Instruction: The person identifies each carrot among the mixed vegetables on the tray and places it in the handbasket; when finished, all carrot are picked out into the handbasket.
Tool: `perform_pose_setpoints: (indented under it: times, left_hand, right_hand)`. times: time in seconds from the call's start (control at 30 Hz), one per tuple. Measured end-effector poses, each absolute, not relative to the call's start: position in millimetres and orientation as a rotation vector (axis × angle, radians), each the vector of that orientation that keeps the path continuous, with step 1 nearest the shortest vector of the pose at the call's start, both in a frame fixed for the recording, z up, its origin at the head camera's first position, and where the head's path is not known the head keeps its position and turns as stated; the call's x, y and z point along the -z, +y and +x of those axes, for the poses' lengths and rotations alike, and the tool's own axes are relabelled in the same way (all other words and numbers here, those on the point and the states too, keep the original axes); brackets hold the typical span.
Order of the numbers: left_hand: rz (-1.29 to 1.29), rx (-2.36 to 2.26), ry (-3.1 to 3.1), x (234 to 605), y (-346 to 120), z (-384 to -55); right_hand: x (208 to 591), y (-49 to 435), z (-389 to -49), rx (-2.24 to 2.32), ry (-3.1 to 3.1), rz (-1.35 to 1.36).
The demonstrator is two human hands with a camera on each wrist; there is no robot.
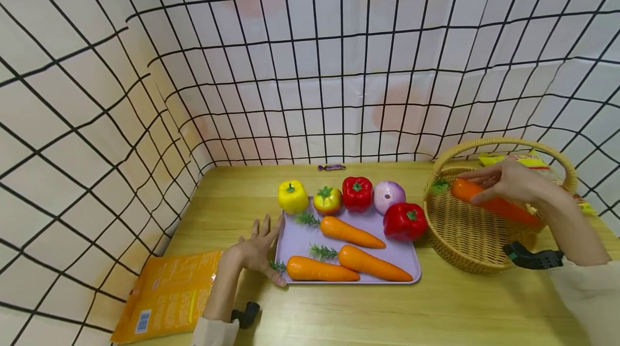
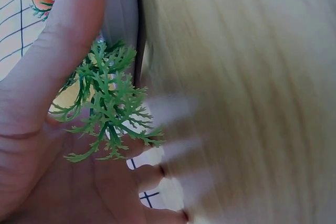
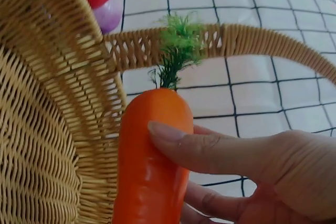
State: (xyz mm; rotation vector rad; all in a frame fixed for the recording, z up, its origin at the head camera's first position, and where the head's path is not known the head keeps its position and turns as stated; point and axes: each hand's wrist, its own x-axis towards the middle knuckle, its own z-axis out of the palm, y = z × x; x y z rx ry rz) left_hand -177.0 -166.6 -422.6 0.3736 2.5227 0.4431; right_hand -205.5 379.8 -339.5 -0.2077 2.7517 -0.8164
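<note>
My right hand (image 1: 515, 182) grips an orange carrot (image 3: 152, 182) with a green leafy top, thumb across its thick end. The carrot is over the inside of a wicker basket (image 1: 465, 252), below its arched handle. My left hand (image 1: 254, 249), fingers straight and spread, rests at the left edge of a lilac tray (image 1: 302, 233). In the left wrist view, carrot greens (image 2: 113, 103) show beside the thumb. Three carrots lie on the tray: an upper one (image 1: 346, 230), a lower-right one (image 1: 370, 262) and a lower-left one (image 1: 317, 270).
Along the tray's back and right sit a yellow pepper (image 1: 292, 197), a red-yellow fruit (image 1: 328, 202), two red peppers (image 1: 357, 195) and a purple onion (image 1: 389, 197). A wrapped candy (image 1: 331, 167) lies behind. An orange packet (image 1: 169, 295) is at left; a yellow packet (image 1: 530, 159) is behind the basket.
</note>
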Motion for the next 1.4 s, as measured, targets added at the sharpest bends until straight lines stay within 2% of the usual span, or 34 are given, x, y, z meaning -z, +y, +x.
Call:
perform_pose_setpoints:
  times: [0.33,0.93,1.4]
  left_hand:
    - [0.369,-0.429,2.518,422,-166,-178]
    - [0.355,-0.448,2.51,428,-169,-178]
    - [0.338,-0.469,2.511,427,-169,-178]
  right_hand:
    - [359,397,-227,0.933,2.715,-0.041]
    - [389,401,-257,0.956,2.641,-0.103]
    - [412,399,-263,1.055,2.564,-0.042]
